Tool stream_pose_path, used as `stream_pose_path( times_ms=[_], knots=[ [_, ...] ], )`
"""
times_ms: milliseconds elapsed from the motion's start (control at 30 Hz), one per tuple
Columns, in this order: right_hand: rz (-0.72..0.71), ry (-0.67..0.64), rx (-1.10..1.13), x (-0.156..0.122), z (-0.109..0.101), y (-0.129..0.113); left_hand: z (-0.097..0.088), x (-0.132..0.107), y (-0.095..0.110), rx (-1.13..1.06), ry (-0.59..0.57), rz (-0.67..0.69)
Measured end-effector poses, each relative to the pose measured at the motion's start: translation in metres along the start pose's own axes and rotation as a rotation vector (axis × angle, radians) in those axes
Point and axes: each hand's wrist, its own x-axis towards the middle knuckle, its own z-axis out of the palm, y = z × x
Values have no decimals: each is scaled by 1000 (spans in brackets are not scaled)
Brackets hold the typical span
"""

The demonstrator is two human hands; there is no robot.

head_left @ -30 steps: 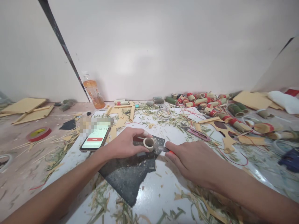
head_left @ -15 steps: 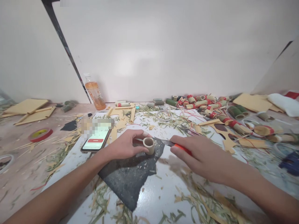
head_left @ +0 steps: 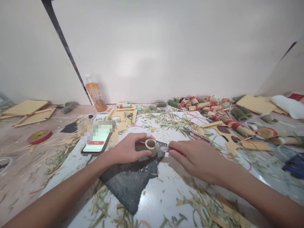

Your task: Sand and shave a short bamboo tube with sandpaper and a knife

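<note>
My left hand (head_left: 131, 148) grips a short bamboo tube (head_left: 151, 147) between thumb and fingers, its open end facing up. The tube stands over a dark sheet (head_left: 133, 180) scattered with small chips. From the right, my right hand (head_left: 192, 156) holds a utility knife (head_left: 174, 150) with a red-orange handle; most of the handle is hidden in the fist. The metal blade points left and lies at the tube's right side; whether it touches the wall I cannot tell.
Green and tan shavings (head_left: 201, 202) litter the white board. A phone (head_left: 97, 139) lies left, near a roll of red tape (head_left: 40, 137). A bottle of orange drink (head_left: 95, 95) stands at the wall. Bamboo pieces with red bands (head_left: 204, 106) are heaped at the back right.
My right hand has moved slightly left and down, bringing the knife blade from behind the tube's rim to its right side. My left hand stays on the tube.
</note>
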Motion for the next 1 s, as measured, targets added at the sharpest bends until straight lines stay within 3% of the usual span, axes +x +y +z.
stream_pose_path(
  times_ms=[467, 1000],
  knots=[
    [6, 57, -111, 0, 3, -2, 3, 2, 1, 19, 61, -60],
    [30, 57, -166, 2, 1, -4, 2, 2, 6, -62, -3, -59]
  ],
)
